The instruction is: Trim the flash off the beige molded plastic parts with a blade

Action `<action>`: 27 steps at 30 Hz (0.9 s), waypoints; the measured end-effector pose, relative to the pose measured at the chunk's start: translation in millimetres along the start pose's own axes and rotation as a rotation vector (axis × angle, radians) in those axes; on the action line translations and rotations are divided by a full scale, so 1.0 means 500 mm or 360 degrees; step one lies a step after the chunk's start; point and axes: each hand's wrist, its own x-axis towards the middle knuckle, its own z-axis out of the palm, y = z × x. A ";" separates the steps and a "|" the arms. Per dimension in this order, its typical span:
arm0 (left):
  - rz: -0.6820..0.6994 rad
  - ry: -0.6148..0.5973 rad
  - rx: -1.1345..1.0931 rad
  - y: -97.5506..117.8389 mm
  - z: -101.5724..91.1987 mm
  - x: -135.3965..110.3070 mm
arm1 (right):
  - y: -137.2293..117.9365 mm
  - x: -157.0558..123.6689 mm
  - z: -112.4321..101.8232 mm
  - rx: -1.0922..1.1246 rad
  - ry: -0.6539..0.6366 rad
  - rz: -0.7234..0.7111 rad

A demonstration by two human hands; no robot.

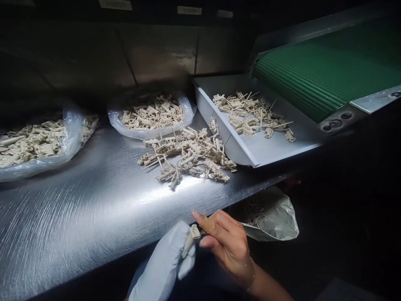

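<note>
My left hand (pixel 167 263), in a white glove, is closed on a small beige plastic part (pixel 191 237) just below the steel table's front edge. My bare right hand (pixel 227 244), with a tan cover on the forefinger, pinches the same part from the right. A loose heap of beige moulded parts (pixel 188 156) still joined to their sprues lies on the steel table (pixel 94 209) beyond both hands. More such parts (pixel 250 115) lie in a grey tray (pixel 269 146) at the right.
Two clear plastic bags hold separated parts: one at the far left (pixel 40 142), one at the back centre (pixel 150 115). A green conveyor belt (pixel 319 71) slopes down into the grey tray. Below the table edge hangs a bag (pixel 275 217) with thin sprue scraps.
</note>
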 end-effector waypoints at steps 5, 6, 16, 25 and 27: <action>-0.0263 -0.0410 -0.0204 -0.031 -0.004 0.004 | 0.002 0.002 0.001 0.0030 0.0002 0.0025; -0.0330 -0.0478 -0.0285 -0.037 -0.004 0.003 | 0.001 0.002 0.001 0.0033 -0.0001 0.0016; -0.0527 -0.0697 -0.0770 -0.034 -0.002 0.014 | 0.005 -0.001 -0.005 0.0021 -0.0037 -0.0021; -0.0232 -0.0320 -0.0405 0.005 -0.003 0.006 | -0.004 0.005 -0.021 0.0063 -0.0182 0.0249; -0.0156 -0.0260 -0.0334 0.010 -0.005 0.005 | -0.008 0.002 -0.020 0.0054 -0.0169 0.0143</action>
